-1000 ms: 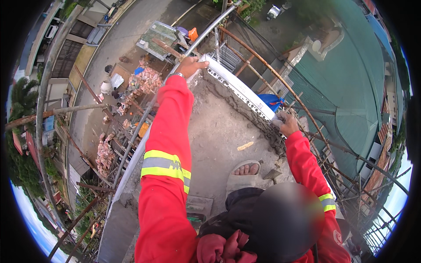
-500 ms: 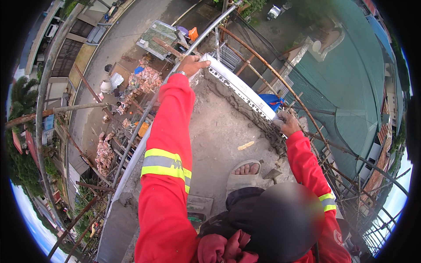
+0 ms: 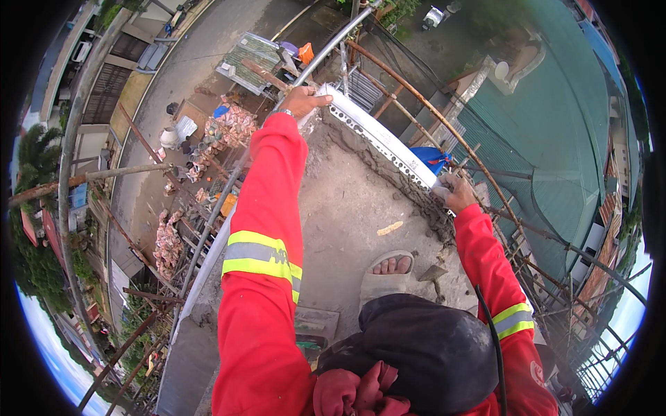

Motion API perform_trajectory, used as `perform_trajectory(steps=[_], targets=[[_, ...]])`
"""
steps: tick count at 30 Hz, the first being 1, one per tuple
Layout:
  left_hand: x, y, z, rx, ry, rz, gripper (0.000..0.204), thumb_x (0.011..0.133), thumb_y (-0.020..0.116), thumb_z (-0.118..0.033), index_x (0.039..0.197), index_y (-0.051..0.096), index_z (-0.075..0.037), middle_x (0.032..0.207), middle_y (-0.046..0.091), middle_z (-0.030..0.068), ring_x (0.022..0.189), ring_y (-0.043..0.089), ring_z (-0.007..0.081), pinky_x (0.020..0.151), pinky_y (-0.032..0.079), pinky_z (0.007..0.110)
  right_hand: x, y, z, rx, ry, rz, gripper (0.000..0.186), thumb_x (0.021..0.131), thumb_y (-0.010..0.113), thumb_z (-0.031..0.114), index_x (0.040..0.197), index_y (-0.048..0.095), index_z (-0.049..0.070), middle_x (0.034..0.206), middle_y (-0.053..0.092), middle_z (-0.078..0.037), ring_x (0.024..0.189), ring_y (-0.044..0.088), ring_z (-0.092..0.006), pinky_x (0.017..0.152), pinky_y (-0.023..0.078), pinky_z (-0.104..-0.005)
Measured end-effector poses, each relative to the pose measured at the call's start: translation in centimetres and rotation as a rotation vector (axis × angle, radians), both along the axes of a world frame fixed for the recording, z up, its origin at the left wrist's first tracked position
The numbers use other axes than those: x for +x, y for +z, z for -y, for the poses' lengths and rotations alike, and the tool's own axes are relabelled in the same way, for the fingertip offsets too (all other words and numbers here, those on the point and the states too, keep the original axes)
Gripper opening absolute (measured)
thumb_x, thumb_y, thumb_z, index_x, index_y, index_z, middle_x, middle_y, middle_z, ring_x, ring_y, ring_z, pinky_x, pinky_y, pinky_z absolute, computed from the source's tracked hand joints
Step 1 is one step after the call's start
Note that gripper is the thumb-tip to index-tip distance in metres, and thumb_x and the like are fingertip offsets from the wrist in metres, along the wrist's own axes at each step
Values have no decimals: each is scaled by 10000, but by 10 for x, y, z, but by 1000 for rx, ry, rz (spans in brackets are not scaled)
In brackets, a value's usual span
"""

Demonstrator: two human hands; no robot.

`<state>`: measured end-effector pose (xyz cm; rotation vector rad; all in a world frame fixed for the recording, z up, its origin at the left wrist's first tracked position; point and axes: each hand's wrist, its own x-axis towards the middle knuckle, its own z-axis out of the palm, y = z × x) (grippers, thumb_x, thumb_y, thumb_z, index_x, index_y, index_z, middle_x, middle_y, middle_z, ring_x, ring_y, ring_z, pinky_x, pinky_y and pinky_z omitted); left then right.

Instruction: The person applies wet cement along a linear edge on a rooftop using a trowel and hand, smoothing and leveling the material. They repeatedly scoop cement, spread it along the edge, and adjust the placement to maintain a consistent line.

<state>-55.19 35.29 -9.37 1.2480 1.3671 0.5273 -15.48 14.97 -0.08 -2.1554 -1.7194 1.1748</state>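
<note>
A long white perforated corner bead [image 3: 378, 141] runs along the far right edge of the concrete slab, its row of holes against a strip of wet grey mortar [image 3: 395, 177]. My left hand [image 3: 305, 103] is closed on the bead's far end at the slab's corner, thumb lying over the top. At the near end, my right hand [image 3: 456, 193] pinches the bead between thumb and fingers. A small pointing trowel [image 3: 433, 273] lies on the slab beside my sandalled foot [image 3: 390, 265].
Bare concrete [image 3: 340, 208] lies between my arms, with a rectangular float-like board [image 3: 316, 324] by my knee. Metal scaffold pipes [image 3: 239, 166] and rusty poles [image 3: 416, 87] surround the slab's edges. Far below are a road [image 3: 180, 69], piled sacks [image 3: 232, 127] and green netting [image 3: 513, 149].
Both hands keep their hold on the bead, which has hardly moved. My dark-clothed knee shows more clearly, and a black cord now hangs beside my right arm.
</note>
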Motion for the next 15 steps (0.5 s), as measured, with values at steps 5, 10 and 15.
perform_trajectory(steps=[5, 10, 15], targets=[[0, 12, 0, 0, -45, -63, 471, 775, 754, -327, 1035, 670, 55, 940, 663, 87, 883, 581, 164, 833, 416, 269, 1, -7, 1, -13, -8, -15, 274, 735, 716, 244, 931, 689, 55, 768, 684, -117, 732, 661, -241, 713, 500, -349], [1, 15, 2, 35, -34, -108, 492, 772, 756, -319, 1053, 661, 73, 960, 664, 97, 898, 583, 169, 854, 415, 278, -1, -6, 2, 28, -17, -9, 259, 724, 716, 247, 902, 688, 61, 758, 679, -112, 723, 656, -247, 707, 498, -353], [1, 4, 1, 35, -4, -46, 513, 767, 765, -315, 1069, 651, 83, 976, 663, 102, 923, 582, 174, 870, 412, 285, -6, 0, 2, 23, -48, 22, 248, 716, 723, 238, 884, 688, 58, 742, 674, -110, 715, 653, -245, 702, 498, -351]])
